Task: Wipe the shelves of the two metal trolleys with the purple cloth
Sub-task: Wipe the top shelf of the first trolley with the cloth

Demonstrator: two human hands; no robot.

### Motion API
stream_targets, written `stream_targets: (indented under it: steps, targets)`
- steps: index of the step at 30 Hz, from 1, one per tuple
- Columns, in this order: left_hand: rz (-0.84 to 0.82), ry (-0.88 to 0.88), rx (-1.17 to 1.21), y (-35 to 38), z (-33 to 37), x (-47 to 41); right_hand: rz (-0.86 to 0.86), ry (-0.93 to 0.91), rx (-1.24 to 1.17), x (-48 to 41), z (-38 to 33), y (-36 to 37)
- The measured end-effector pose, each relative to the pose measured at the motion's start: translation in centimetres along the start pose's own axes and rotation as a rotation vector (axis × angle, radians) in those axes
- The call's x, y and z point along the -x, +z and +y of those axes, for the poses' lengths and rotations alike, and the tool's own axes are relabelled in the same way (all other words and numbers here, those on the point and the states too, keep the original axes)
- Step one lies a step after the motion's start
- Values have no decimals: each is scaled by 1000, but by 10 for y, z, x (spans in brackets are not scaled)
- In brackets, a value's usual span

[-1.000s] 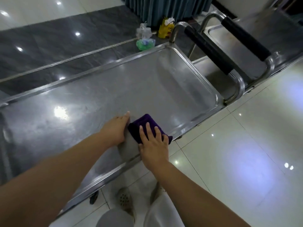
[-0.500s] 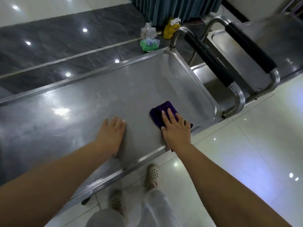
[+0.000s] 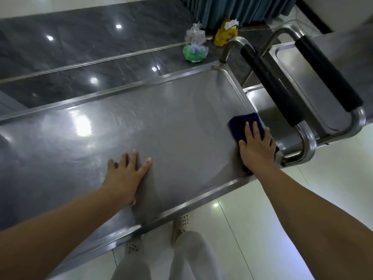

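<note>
The near trolley's top shelf (image 3: 181, 128) fills the view, its long axis running left to right; the second trolley (image 3: 314, 98) stands just past its right end, beyond two black-sleeved handles (image 3: 272, 85). The left hand (image 3: 125, 176) lies flat at mid-shelf near the front rim, fingers apart and holding nothing. The right hand (image 3: 257, 146) presses the purple cloth (image 3: 238, 126) flat, its fingers (image 3: 254, 128) straight and slightly spread on top of it. The cloth sits at the shelf's right end, against the end rim and towards the near corner. Nearly all the shelf therefore lies leftward of it; I judge the next stroke must run back along the long axis, and the right hand, already on the cloth, is the one placed to drive it.
</note>
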State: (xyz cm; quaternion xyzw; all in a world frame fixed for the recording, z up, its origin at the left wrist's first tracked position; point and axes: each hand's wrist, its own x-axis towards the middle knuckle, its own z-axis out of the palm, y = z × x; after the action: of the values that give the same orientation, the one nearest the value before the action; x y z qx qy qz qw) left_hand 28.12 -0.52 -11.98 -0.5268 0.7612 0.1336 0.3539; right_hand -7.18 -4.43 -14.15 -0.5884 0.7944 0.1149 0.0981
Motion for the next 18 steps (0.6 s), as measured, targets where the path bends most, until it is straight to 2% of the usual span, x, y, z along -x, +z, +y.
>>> stream_targets:
  steps: [5,18]
  targets:
    - [6,31,54,4,-6,-3,-41,77,-68,7,-32,8]
    - [59,19,209,15,-9,-2,-12,-361,-92,96,-170,39]
